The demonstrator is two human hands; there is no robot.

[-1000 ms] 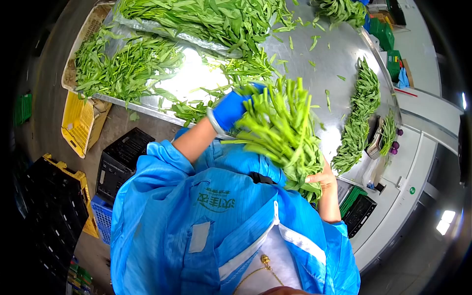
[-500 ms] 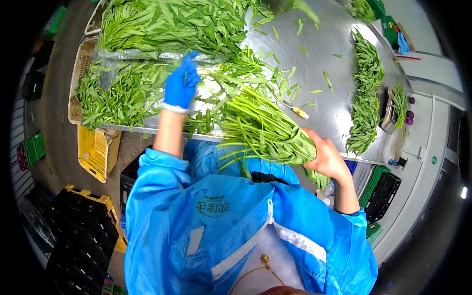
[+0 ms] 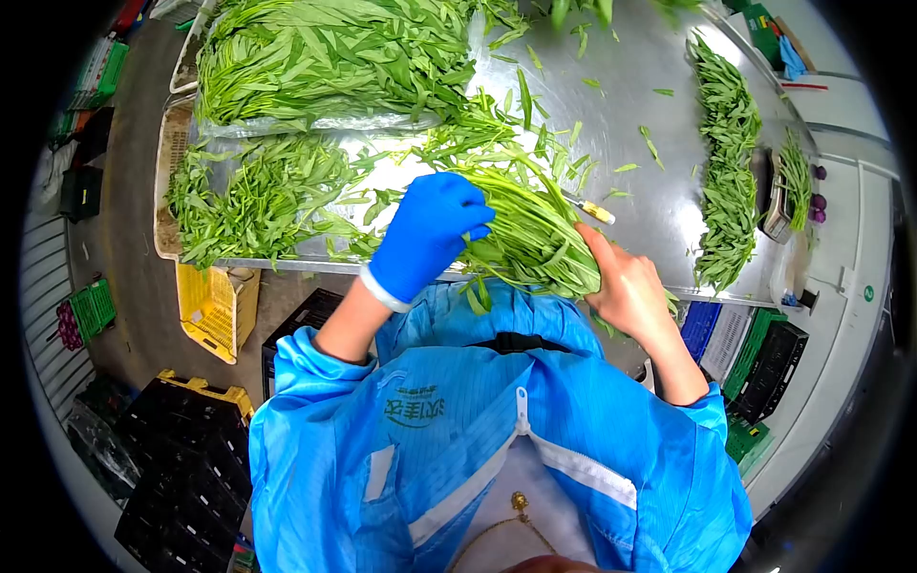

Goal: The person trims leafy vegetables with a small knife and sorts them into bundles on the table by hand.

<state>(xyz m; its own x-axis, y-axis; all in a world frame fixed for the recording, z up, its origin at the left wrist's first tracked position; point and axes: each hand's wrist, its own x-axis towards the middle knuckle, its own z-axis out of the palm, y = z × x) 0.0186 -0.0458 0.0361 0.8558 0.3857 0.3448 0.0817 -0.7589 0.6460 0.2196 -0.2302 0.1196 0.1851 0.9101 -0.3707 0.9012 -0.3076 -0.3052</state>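
Note:
A bunch of leafy water spinach (image 3: 530, 244) lies slantwise over the table's front edge, stem ends towards the left. My bare right hand (image 3: 626, 286) is wrapped round its right end. My left hand (image 3: 430, 234), in a blue glove, has its fingers curled in at the stem ends on the left; the fingertips are partly hidden against the greens. Just behind the bunch, a knife with a yellow handle (image 3: 597, 211) rests on the metal table (image 3: 635, 115). Loose greens (image 3: 263, 196) are spread to the left of my gloved hand.
A large heap of greens (image 3: 330, 62) lies on plastic at the back left. A long row of greens (image 3: 729, 172) runs along the right side, near a small tied bundle (image 3: 795, 181). Below the table stand a yellow crate (image 3: 218, 310) and black crates (image 3: 181, 468).
My gloved left hand has come down and right from above the loose greens to the bunch, its fingers curling in. My right hand keeps its hold, with the bunch shifted slightly.

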